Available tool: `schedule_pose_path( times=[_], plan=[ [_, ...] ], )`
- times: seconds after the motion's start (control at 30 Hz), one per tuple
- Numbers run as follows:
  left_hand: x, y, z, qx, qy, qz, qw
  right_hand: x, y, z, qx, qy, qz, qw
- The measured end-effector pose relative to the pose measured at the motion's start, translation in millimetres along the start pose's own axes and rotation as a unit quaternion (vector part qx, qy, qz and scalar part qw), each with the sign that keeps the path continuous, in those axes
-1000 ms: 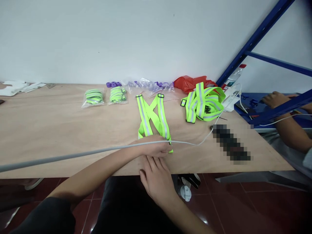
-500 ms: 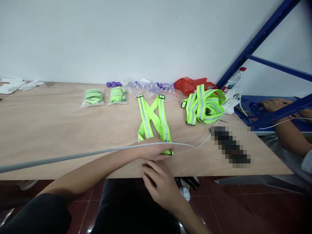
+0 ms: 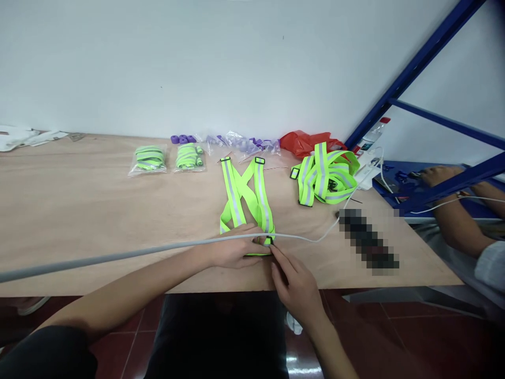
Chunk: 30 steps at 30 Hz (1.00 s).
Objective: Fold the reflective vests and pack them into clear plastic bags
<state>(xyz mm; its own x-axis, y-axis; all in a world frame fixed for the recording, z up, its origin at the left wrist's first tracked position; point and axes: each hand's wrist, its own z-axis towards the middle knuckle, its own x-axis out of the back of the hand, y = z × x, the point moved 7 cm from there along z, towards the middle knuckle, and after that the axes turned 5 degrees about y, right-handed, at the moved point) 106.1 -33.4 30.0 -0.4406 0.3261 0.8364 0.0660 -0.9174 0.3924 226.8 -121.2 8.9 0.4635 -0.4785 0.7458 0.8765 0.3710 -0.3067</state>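
Observation:
A neon yellow-green reflective strap vest (image 3: 258, 192) with grey stripes and black buckles lies on the table, its straps crossing in an X. My left hand (image 3: 234, 251) is closed on its lower end, thumb and fingers around the strap beside a black buckle. At that same corner my right hand (image 3: 298, 284) touches the buckle area with its fingertips; its thumb is apart from the fingers. Part of the vest's bottom is hidden under my left hand. A grey cable (image 3: 158, 247) passes in front of my left hand and forearm.
Two bagged folded vests (image 3: 150, 159) lie back left. Purple rolls (image 3: 182, 139), clear bags (image 3: 236, 141) and a red bag (image 3: 311, 142) line the wall. Tangled strap vests (image 3: 327, 176) and a blurred dark object (image 3: 369, 239) are on the right. Another person's hand (image 3: 440, 175) is beyond the blue frame.
My right hand has moved up and right to the vest's lower right corner. My left hand has shifted slightly left and its fingers have curled around the strap end.

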Motion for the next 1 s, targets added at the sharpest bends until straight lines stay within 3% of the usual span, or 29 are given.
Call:
schedule_pose_path(
  times=[0.2, 0.5, 0.7, 0.87, 1.0],
  plan=[
    [0.6, -11, -10, 0.069, 0.063, -0.033, 0.995, 1, 4, 12, 0.012, -0.038, -0.005, 0.999],
    [-11.8, -19, -11, 0.109, 0.047, -0.01, 0.993, -4, 21, 42, 0.1, -0.151, 0.031, 0.983],
    [-7.7, -17, -11, 0.112, 0.063, -0.038, 0.991, -9, 30, 55, 0.044, -0.23, 0.085, 0.968],
    [-6.7, -16, -12, 0.114, 0.062, -0.05, 0.99, -4, 36, 55, 0.004, -0.244, 0.097, 0.965],
    [-9.7, -16, -13, 0.105, 0.065, -0.027, 0.992, 0, 36, 50, 0.053, -0.195, 0.108, 0.973]
  ],
)
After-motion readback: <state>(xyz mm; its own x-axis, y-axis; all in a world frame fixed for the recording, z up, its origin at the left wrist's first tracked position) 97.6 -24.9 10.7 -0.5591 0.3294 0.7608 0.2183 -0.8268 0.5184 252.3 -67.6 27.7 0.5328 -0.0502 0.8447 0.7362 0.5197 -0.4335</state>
